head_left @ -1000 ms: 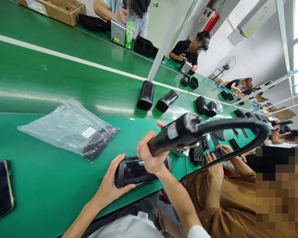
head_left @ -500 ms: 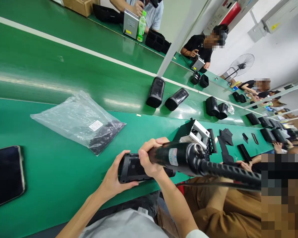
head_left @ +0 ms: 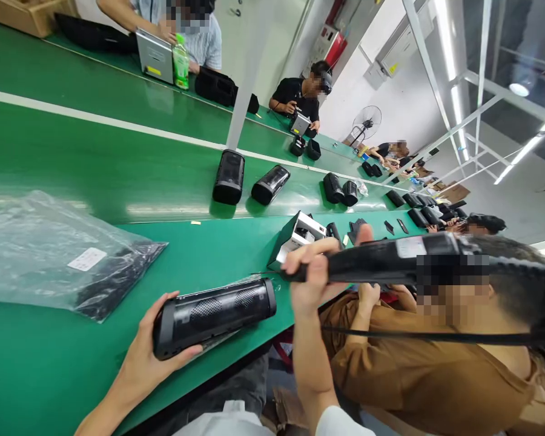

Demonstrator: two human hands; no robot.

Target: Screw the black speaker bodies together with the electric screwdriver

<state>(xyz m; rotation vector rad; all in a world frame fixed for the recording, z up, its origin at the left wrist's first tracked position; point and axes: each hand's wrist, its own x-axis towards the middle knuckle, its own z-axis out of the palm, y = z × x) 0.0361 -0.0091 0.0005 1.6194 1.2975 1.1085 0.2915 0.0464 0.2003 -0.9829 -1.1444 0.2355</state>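
My left hand (head_left: 148, 348) grips the left end of a black cylindrical speaker housing (head_left: 218, 312), which lies on its side on the green bench. Perforated grille patches show through its glossy cover. My right hand (head_left: 311, 281) is wrapped around a black electric screwdriver (head_left: 372, 260) with a ribbed cable at its rear. The tool is raised nearly level, its tip pointing left, just right of the housing and apart from it. A thin film or sheet shows under the housing; I cannot tell which.
A plastic bag (head_left: 40, 254) with dark contents lies to the left. Behind my right hand stands a white-and-black box-shaped fixture (head_left: 300, 233). Several black housings (head_left: 229, 175) stand on the strip beyond. A co-worker in a brown shirt (head_left: 413, 369) sits close on the right.
My right hand has lifted the screwdriver off the housing and swung it right. The housing is more exposed and tilted, with my left hand still on its end. The view has turned right.
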